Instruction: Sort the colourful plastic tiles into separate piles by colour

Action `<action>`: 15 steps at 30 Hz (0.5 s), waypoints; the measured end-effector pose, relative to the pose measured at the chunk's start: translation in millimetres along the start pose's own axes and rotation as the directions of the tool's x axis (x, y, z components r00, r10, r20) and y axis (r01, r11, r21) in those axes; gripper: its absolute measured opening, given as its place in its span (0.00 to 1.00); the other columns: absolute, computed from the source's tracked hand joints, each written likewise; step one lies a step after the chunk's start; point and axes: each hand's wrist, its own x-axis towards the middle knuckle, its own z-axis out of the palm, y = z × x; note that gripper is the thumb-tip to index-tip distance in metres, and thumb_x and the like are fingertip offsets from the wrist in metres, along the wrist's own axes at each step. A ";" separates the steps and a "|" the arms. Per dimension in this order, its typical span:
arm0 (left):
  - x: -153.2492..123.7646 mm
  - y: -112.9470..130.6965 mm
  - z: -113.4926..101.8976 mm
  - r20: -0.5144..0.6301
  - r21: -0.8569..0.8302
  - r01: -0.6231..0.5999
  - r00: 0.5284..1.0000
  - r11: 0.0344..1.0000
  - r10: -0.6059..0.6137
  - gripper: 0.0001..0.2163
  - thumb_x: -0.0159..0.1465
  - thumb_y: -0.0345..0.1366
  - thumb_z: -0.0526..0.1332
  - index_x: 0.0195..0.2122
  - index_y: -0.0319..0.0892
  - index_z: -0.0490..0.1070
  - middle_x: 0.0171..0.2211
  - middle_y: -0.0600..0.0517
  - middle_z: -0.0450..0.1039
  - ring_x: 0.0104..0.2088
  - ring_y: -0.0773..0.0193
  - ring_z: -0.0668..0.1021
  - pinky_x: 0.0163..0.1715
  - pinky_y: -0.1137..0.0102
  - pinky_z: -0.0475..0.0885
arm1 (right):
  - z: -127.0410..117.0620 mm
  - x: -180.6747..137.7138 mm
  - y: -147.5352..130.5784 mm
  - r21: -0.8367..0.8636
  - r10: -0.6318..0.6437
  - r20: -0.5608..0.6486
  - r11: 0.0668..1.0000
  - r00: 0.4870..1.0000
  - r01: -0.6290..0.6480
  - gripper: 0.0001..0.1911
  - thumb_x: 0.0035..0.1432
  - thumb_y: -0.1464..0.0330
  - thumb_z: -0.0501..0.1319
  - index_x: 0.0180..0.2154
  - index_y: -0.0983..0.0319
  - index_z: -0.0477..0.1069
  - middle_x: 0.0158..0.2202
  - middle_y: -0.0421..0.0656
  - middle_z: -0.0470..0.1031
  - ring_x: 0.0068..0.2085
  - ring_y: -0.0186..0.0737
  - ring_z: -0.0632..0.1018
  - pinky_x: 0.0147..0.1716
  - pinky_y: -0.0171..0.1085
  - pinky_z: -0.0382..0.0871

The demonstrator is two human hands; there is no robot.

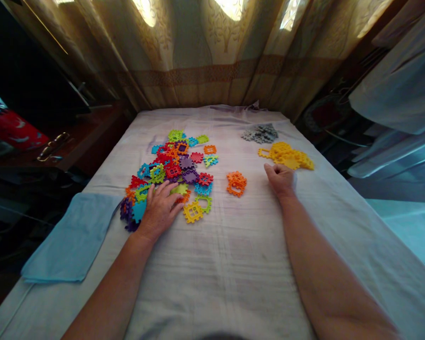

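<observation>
Laying the left hand, splayed and loose, over the near part of the mixed pile of bright pieces, on the left of the white sheet, clasping nothing visible! Across to the right, curling the right hand into a fist, just on the near side of the yellow pieces; cannot tell if holding anything inside! Look in between: a small orange stack, well apart from both hands; behind the yellow pieces, grey pieces; left of the pile, a blue cloth
</observation>
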 end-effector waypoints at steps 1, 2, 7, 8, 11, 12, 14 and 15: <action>0.1 1.0 0.1 -0.010 -0.010 -0.003 1.000 1.000 0.003 0.08 0.64 0.40 0.59 0.39 0.47 0.77 0.57 0.45 0.72 0.63 0.47 0.67 0.62 0.41 0.54 | -0.2 0.1 -0.1 -0.004 0.002 0.003 1.000 1.000 -0.002 0.22 0.51 0.56 0.58 0.14 0.57 0.54 0.14 0.35 0.55 0.20 0.32 0.60 0.22 0.35 0.54; 0.3 2.0 0.2 -0.026 -0.022 -0.005 1.000 1.000 0.005 0.09 0.65 0.40 0.58 0.39 0.46 0.77 0.57 0.45 0.72 0.63 0.47 0.67 0.62 0.42 0.54 | -0.3 0.3 0.0 -0.008 0.004 0.005 1.000 1.000 -0.004 0.22 0.51 0.56 0.59 0.14 0.57 0.54 0.14 0.35 0.55 0.20 0.32 0.60 0.22 0.35 0.54; 3.1 3.9 -0.3 -0.175 -0.097 0.022 0.984 0.995 -0.038 0.11 0.67 0.42 0.55 0.38 0.46 0.76 0.53 0.47 0.76 0.58 0.52 0.72 0.62 0.47 0.57 | 0.2 1.4 0.5 0.000 0.001 -0.005 1.000 1.000 -0.001 0.22 0.50 0.56 0.58 0.14 0.57 0.54 0.14 0.35 0.55 0.20 0.33 0.59 0.23 0.35 0.54; 3.9 3.6 -1.0 -0.212 -0.112 0.029 0.976 0.993 -0.052 0.12 0.68 0.43 0.54 0.38 0.46 0.76 0.51 0.47 0.77 0.56 0.53 0.74 0.62 0.49 0.59 | 0.2 1.4 0.3 0.003 0.003 -0.003 1.000 1.000 -0.003 0.21 0.50 0.56 0.58 0.14 0.57 0.54 0.14 0.35 0.55 0.20 0.33 0.59 0.23 0.35 0.54; 5.2 2.8 -4.8 -0.307 -0.151 0.038 0.948 0.988 -0.084 0.14 0.69 0.44 0.52 0.37 0.45 0.75 0.45 0.48 0.79 0.48 0.57 0.77 0.56 0.56 0.66 | -0.5 1.4 -0.9 0.008 0.025 0.016 1.000 1.000 -0.025 0.21 0.49 0.57 0.58 0.14 0.57 0.54 0.14 0.36 0.56 0.20 0.33 0.59 0.23 0.35 0.55; 5.2 2.9 -6.3 -0.331 -0.157 0.040 0.939 0.987 -0.091 0.15 0.69 0.44 0.52 0.37 0.45 0.75 0.43 0.48 0.79 0.46 0.57 0.78 0.53 0.59 0.69 | -0.8 1.4 -1.4 0.008 0.036 0.023 0.999 0.999 -0.036 0.20 0.49 0.57 0.59 0.14 0.57 0.55 0.14 0.36 0.56 0.20 0.33 0.60 0.23 0.36 0.55; 4.8 4.2 -9.0 -0.364 -0.158 0.048 0.926 0.986 -0.103 0.15 0.69 0.46 0.52 0.36 0.45 0.76 0.39 0.48 0.79 0.41 0.59 0.78 0.47 0.62 0.71 | -1.5 1.1 -2.6 0.004 0.058 0.028 0.998 0.998 -0.058 0.20 0.49 0.58 0.59 0.14 0.58 0.55 0.15 0.36 0.57 0.21 0.33 0.61 0.24 0.36 0.55; 4.5 5.4 -9.9 -0.378 -0.160 0.052 0.919 0.986 -0.110 0.16 0.69 0.46 0.52 0.36 0.45 0.76 0.37 0.49 0.78 0.39 0.59 0.78 0.45 0.63 0.72 | -1.8 1.0 -3.1 0.002 0.064 0.025 0.998 0.998 -0.064 0.20 0.49 0.58 0.59 0.14 0.58 0.56 0.15 0.36 0.57 0.21 0.33 0.61 0.24 0.36 0.55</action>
